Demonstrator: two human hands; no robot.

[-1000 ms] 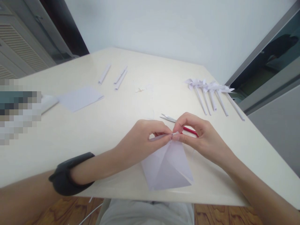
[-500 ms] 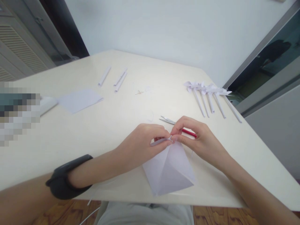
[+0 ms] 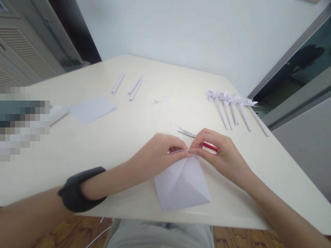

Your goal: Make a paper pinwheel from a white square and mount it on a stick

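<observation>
A white creased paper square (image 3: 182, 186) lies near the front edge of the cream table (image 3: 108, 137). My left hand (image 3: 157, 156) and my right hand (image 3: 219, 155) meet at its far corner, where thumbs and forefingers pinch the paper's tip together. A black band sits on my left wrist. Just behind my right hand lie scissors (image 3: 198, 137) with red handles, partly hidden by the fingers.
Several finished paper pinwheels on rolled sticks (image 3: 232, 108) lie at the right. Three rolled paper sticks (image 3: 128, 86) rest at the back left, a flat white sheet (image 3: 91, 108) at the left, small paper scraps (image 3: 157, 100) mid-table. A blurred patch covers the far left edge.
Both hands stayed pinched on the paper's far corner, working it slightly. The paper shifted a little and the view moved slightly.
</observation>
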